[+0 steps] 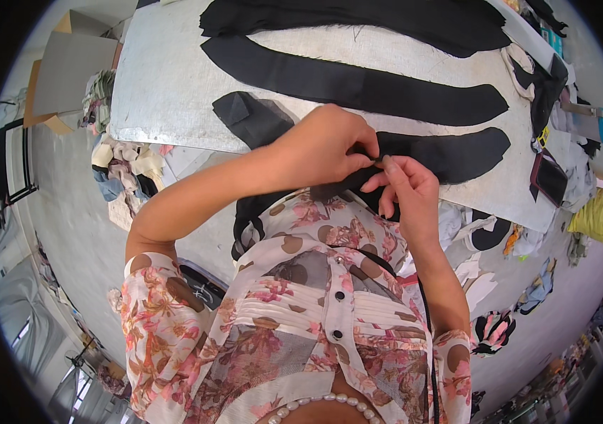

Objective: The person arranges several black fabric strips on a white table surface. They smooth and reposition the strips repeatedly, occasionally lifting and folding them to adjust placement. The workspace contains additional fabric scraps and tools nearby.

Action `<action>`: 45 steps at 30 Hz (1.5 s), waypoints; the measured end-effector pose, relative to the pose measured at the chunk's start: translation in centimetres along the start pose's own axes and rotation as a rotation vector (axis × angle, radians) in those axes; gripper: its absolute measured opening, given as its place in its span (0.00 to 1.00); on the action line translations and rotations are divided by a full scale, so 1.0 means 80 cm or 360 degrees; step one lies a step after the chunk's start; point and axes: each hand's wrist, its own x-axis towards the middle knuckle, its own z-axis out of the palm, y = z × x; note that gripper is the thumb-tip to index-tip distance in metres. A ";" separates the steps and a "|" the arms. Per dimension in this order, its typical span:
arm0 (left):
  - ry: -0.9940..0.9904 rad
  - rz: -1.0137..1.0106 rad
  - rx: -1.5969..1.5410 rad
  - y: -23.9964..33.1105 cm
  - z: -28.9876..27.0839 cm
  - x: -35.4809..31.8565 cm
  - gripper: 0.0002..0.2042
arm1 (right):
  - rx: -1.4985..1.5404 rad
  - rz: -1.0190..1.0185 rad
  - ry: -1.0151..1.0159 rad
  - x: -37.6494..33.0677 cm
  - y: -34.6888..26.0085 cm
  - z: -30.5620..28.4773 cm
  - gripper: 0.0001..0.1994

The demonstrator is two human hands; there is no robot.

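Note:
At the table's near edge, my left hand [330, 145] and my right hand [409, 185] meet with thumbs and fingertips pinched together on a black fabric piece [464, 157]. Its right part lies flat on the table, while a portion hangs toward my lap. What exactly sits between the fingertips is small and partly hidden. Left of my left wrist, a folded black fabric end [248, 116] rests on the table. Beyond my hands stretches a curved black fabric strip [358, 83], with frayed threads along its upper edge. Farther back is a wider pile of black fabric [354, 21].
The pale table [160, 85] carries these pieces. A phone [549, 177] and a dark cloth [552, 95] are at its right side. Fabric scraps [132, 169] pile up off the left edge, near an open cardboard box [72, 74]. A yellow bag [602, 215] stands far right.

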 end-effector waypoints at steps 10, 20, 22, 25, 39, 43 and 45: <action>0.0484 0.0173 0.0302 0.005 0.024 -0.045 0.07 | 0.0028 -0.0004 0.0054 -0.002 0.009 0.002 0.08; 0.0246 0.0002 0.0672 -0.001 0.007 -0.012 0.17 | 0.0036 -0.0036 0.0027 -0.002 0.011 0.001 0.07; 0.0156 -0.0035 0.0589 -0.002 0.008 -0.009 0.18 | 0.0020 -0.0047 0.0045 -0.001 0.014 0.000 0.08; 0.0208 -0.0020 0.0343 -0.010 0.018 -0.010 0.16 | 0.0051 -0.0046 0.0046 -0.001 0.013 0.002 0.08; 0.0445 0.0084 0.0080 -0.004 0.036 -0.028 0.11 | -0.0241 -0.0016 0.0039 -0.017 -0.001 0.003 0.07; 0.0575 0.0333 0.0188 -0.015 0.045 -0.029 0.12 | -0.1566 -0.1173 0.0255 -0.027 -0.031 -0.015 0.14; 0.0641 0.0426 0.0291 -0.016 0.044 -0.030 0.12 | -0.1861 -0.1488 0.0225 -0.005 -0.056 -0.012 0.16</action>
